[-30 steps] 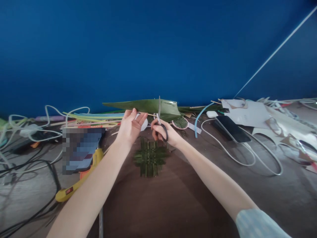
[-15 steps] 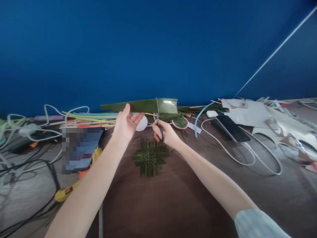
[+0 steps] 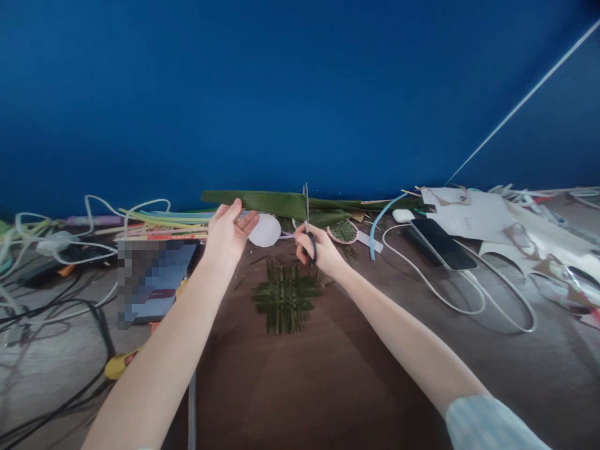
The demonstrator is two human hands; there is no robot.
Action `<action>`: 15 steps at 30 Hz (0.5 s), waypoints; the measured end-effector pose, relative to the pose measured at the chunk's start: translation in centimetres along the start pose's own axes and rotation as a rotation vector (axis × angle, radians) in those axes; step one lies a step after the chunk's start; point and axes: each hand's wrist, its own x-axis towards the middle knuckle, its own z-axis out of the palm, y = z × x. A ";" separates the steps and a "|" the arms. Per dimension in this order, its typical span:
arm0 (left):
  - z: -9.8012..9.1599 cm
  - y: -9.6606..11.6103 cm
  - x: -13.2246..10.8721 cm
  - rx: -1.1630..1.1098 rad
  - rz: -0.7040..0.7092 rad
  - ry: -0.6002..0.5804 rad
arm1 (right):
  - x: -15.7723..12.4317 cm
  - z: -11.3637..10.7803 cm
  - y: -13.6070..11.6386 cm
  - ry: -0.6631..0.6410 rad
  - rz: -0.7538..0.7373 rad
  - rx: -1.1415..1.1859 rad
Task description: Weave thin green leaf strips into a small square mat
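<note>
Near the wall, my left hand (image 3: 229, 232) holds a long green leaf strip (image 3: 272, 201), the thumb lying over it and the other fingers loosely stretched. In my right hand (image 3: 319, 250) is a pair of scissors (image 3: 307, 212), blades pointing up at the strip's right end. The dark scissor handles are wrapped by the fingers. On the table below both hands lies a woven mat of green strips (image 3: 284, 297), its loose ends spreading to all sides. A small pink-rimmed woven green piece (image 3: 344, 232) sits just right of the scissors.
A white disc (image 3: 265, 230) lies beside my left hand. Further left are a tablet-like device (image 3: 162, 281), a yellow-handled tool (image 3: 118, 365) and tangled cables (image 3: 51, 306). On the right are a phone (image 3: 443, 242), a white cable and cut card sheets (image 3: 473, 212). A blue wall (image 3: 300, 94) stands behind.
The leaf piece that extended right of the scissors is gone from there; the strip now ends at the blades. My left hand has shifted slightly left, the scissors slightly right.
</note>
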 end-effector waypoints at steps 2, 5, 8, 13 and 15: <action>0.1 -0.3 -0.1 0.000 -0.020 -0.006 | 0.0 -0.2 0.1 0.017 -0.018 0.018; 0.3 -0.4 -0.3 0.010 -0.014 -0.005 | 0.1 -0.3 0.1 0.058 -0.040 -0.014; 0.3 -0.1 -0.4 0.031 0.007 0.001 | 0.2 -0.3 -0.3 0.125 -0.044 -0.060; 0.3 0.2 -0.2 0.071 0.029 0.023 | 0.5 -0.6 -0.6 0.277 -0.020 -0.016; 0.2 0.2 -0.2 0.081 0.061 0.016 | 0.7 -0.9 -0.4 0.290 0.022 0.016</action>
